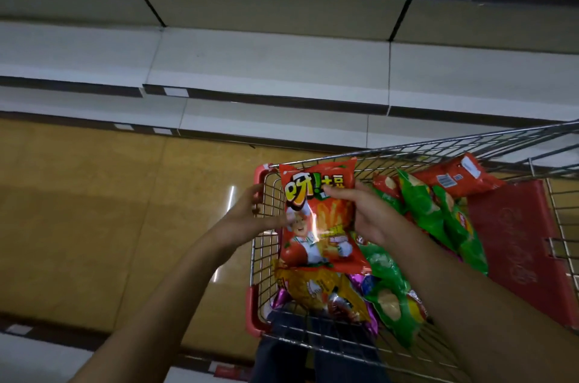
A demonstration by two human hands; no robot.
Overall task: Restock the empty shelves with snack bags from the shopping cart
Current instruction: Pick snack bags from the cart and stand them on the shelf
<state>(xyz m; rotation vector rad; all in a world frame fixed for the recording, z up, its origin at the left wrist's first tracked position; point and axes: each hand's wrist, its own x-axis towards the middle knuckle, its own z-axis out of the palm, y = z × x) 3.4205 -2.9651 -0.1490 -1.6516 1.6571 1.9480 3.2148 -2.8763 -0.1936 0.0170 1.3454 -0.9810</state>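
Note:
A red snack bag (pixel 316 235) with a cartoon chef and fries on it is held upright above the wire shopping cart (pixel 404 151). My right hand (pixel 363 213) grips its right edge, thumb across the front. My left hand (pixel 250 210) touches the bag's left edge with its fingertips, beside the cart's left rim. Inside the cart lie green chip bags (pixel 435 213), a yellow bag (pixel 316 292), a purple foil bag (pixel 366 281) and another red bag (pixel 454 176). White shelves (pixel 269 63) run across the top of the view with nothing on them.
A red fold-down seat panel (pixel 513 241) forms the cart's right part. Tan tiled floor (pixel 103 210) lies left of the cart. Another white shelf edge (pixel 34 357) shows at the bottom left. My dark trousers (pixel 282 357) are seen through the cart's wire.

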